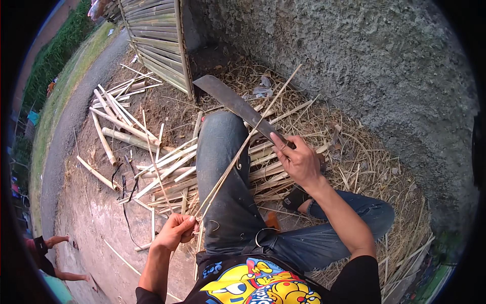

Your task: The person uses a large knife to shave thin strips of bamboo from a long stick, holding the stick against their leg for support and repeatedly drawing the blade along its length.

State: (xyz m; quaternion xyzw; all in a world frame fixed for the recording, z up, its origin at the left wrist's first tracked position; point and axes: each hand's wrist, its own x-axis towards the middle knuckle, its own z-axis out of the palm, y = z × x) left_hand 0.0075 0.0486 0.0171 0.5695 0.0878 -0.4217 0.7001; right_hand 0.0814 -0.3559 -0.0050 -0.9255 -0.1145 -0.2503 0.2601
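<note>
My right hand [299,161] is closed round the handle end of a machete [229,97]. Its long, dark blade points up and left, past my raised knee. In my left hand [176,231], the fingers pinch the near end of a thin bamboo strip [227,171]. The strip slants up and right along my thigh and crosses the blade, its far end near the rough wall. Close to the left hand it looks split into more than one strand. The machete's grip is mostly hidden by my right fingers.
Bamboo pieces [121,134] lie scattered on the left, and split slats [273,172] are piled under and beside my leg. Thin shavings [349,147] cover the ground by the grey wall [385,61]. A bamboo panel [157,40] stands ahead. Another person's arm [71,276] shows at lower left.
</note>
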